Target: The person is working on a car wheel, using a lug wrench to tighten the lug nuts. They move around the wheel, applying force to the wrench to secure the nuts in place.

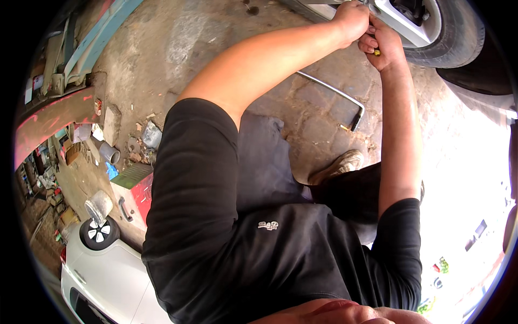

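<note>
Both my arms reach up to a car wheel (407, 29) with silver spokes and a dark tyre at the upper right. My left hand (352, 21) is closed by the wheel's near spoke; its fingertips and whatever they grip are hidden. Just below and touching it, my right hand (384, 46) has its fingers curled round a small thing with a yellow end (376, 52), mostly covered by the hand. On the ground beneath my arms lies a long silver bent bar (337, 92) with a black end.
A small yellow piece (343, 127) lies beside the bar's black end. My shoe (345, 163) rests on the stone floor. To the left are a red and grey metal box (135, 189), a blue metal frame (102, 38), a grey pot (109, 153) and a white car (108, 270).
</note>
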Motion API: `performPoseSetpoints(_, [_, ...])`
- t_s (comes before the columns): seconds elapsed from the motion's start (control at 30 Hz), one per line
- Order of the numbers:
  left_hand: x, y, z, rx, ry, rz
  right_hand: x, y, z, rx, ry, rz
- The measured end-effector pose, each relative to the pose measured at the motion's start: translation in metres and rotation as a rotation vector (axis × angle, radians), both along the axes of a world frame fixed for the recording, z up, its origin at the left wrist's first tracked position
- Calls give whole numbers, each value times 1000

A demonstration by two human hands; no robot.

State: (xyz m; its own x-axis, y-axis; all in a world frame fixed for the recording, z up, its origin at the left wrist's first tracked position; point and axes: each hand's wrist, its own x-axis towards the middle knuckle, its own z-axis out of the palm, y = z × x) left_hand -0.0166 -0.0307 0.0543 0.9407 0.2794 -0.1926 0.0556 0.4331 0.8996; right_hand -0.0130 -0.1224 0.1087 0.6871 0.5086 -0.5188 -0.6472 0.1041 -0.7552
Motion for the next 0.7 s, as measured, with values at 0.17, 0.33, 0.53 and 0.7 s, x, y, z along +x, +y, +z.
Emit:
performPoseSetpoints(0.17, [-5,2,28,-56,29,-45,18,-11,-11,190,75,22])
performPoseSetpoints(0.33, [-8,5,45,-231,168,-165,24,-17,-21,445,152,45])
performPoseSetpoints(0.53, [-4,17,46,-27,242,-167,13,9,-27,449,125,-110])
performPoseSetpoints(0.7, [-4,37,38,89,224,-286,-6,35,-25,402,52,-268])
